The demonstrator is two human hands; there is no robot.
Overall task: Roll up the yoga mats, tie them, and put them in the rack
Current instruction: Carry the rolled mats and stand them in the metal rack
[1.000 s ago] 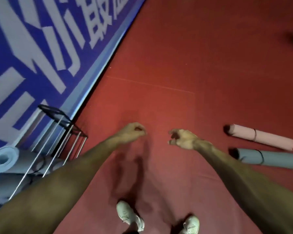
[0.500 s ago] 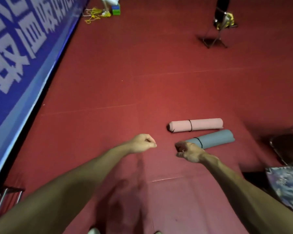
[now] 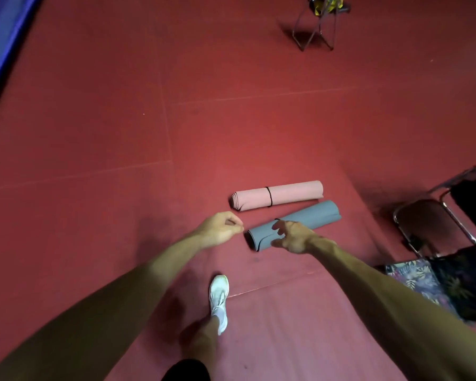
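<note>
right hand (image 3: 291, 237): open, fingers spread, reaching over the near end of the grey-blue mat; whether it touches yet cannot be told.
left hand (image 3: 221, 228): fingers curled in against the thumb, nothing seen in it; just beside the same mat's left end.
grey-blue mat (image 3: 311, 219): rolled, lying on the red floor (image 3: 94, 133); its black tie shows only as a short piece by the right hand's fingertips.
pink mat (image 3: 291, 194): rolled, bound by a black tie (image 3: 269, 197) near its left end; lies just behind the grey-blue mat, nearly parallel to it.
rack: not in view.
step in hand: rolling and tying look finished for both mats; judged to be the pick-up of the grey-blue mat for carrying to the rack.
next move calls for: fingers wrapped round the roll near its middle so it lifts level, and a hold that does not slide the tie off the end.
count, task things: hands 2; rolled mats 2 (pink 1, grey-blue 1); ties 2, one per mat.
count, other: white shoe (image 3: 219, 295) 1; folding chairs 2, a far chair (image 3: 318, 26) and a near chair (image 3: 434, 224) at right; patterned cloth (image 3: 418, 279) 1.
</note>
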